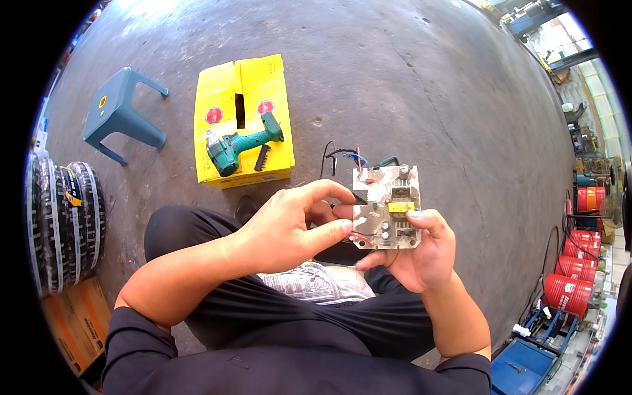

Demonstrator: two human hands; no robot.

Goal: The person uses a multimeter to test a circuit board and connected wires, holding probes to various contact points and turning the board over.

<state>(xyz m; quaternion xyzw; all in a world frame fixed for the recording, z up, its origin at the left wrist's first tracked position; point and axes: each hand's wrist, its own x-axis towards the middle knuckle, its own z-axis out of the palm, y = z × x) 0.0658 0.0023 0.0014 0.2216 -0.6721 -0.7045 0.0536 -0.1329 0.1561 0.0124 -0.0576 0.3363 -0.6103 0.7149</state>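
A circuit board (378,227) with pale, blotchy patches, a yellow transformer and several small round capacitors is held up over my lap. My right hand (428,260) grips its lower right corner, thumb on the near face and fingers underneath. At the left edge, the curled fingers of my left hand (293,220) close on the board, with the thumb beside a red wire. By the left index fingertip is a small black piece (360,197); whether it belongs to the board I cannot tell. Black, red and blue wires (355,157) stick out past the board's far edge.
A green cordless power tool (240,145) and a short black strip (263,158) lie on a yellow carton (263,79) ahead. A blue plastic stool (122,105) stands farther left, with tyres (85,217) nearer. Red drums (569,293) and a blue tray (523,368) line the right side.
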